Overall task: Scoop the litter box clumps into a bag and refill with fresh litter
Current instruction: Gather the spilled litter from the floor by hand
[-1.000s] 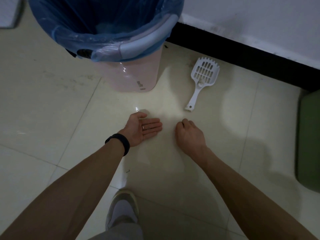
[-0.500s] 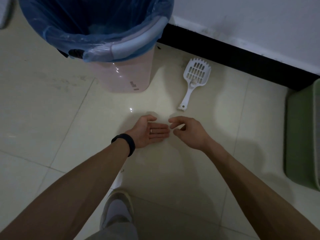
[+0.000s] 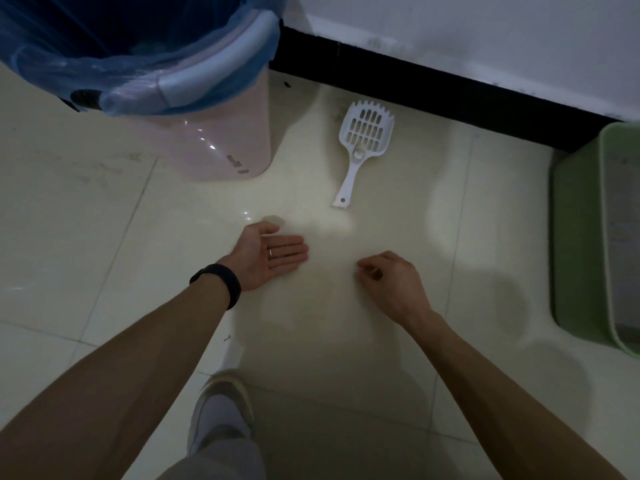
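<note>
Floor (image 3: 104, 237): shiny cream tiles in a dim room.
Shoe (image 3: 221, 403): one pale shoe is closest, down at the bottom.
Left hand (image 3: 268, 256): it is palm up, low over the tiles. Its fingers are straight and pressed together, and the thumb sticks out to the side. I see nothing in it. It has a ring (image 3: 270, 252) on one finger and a black wristband (image 3: 221, 282).
Right hand (image 3: 391, 278): it is near the left hand but not touching it. The fingers are curled, and the thumb and first finger pinch a tiny bit (image 3: 374, 271). The bit is too small to name. It may be litter.
Litter box (image 3: 581, 237): a green box at the right edge, well apart from both hands. Only part of it shows, with grey stuff inside.
Litter scoop (image 3: 362, 140): it is white plastic with slots and lies flat on the tiles past the hands. Its handle points back at them, and no hand touches it. A small pale clump (image 3: 358, 152) sits where the handle meets the slots.
How it will feel: I think it is light and stiff. The thin handle is the place to grab. Keep it level, or the clump may roll off.
Bin (image 3: 214, 143): a pink bin lined with a blue bag (image 3: 69, 64), open on top, left of the scoop.
Baseboard (image 3: 450, 95): a black strip under the pale wall, farthest away.
</note>
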Demonstrator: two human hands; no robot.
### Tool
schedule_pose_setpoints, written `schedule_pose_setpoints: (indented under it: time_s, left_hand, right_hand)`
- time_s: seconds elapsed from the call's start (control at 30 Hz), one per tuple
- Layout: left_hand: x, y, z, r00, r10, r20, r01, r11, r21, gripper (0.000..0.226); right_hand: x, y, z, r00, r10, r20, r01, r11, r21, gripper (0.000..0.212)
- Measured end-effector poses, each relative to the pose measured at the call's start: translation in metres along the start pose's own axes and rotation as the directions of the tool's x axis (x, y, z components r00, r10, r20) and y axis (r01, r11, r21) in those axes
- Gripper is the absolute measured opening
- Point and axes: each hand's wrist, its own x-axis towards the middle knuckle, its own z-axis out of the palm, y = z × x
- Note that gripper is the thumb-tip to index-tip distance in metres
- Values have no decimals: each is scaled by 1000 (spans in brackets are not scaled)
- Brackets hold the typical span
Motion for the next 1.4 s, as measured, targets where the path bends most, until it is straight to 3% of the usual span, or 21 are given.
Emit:
schedule_pose_setpoints:
  time_s: [0.23,0.4,0.5,0.57,0.67,0.8,0.97,1.2,1.4]
  left_hand:
    - [-1,0,11,1000,-4,13,4,1000,29,51]
    - [-2,-2,12,1000,-9,1,9,999,36,51]
    - [-4,-2,12,1000,-9,-9,10,999,41,51]
    - [-4,-2,12,1000,-9,-7,9,999,41,51]
    - [-5,-3,13,1000,-18,0,18,998,55,51]
    - [-7,-7,16,997,-72,34,67,990,120,53]
    - [-9,-6,24,988,-120,96,102,980,172,54]
    - [-12,-3,18,994,-85,66,75,987,144,52]
    - [-12,0,2,999,-37,-13,38,994,104,52]
  right_hand:
    - [0,2,19,995,-34,-97,29,998,-58,17]
    - [-2,-9,29,990,-74,-117,43,968,-248,4]
    - [-1,-13,34,995,-59,-82,31,952,-304,13]
    - [-4,-11,36,994,-79,-75,55,958,-282,8]
    - [-12,-10,35,993,-117,-21,114,986,-123,18]
    - [-12,-36,20,997,-81,-14,82,986,149,15]
    - [3,-57,13,996,-84,39,68,949,306,19]
    - [-3,-31,7,999,47,-23,-40,971,237,22]
    - [-43,-12,40,972,-173,160,164,984,65,19]
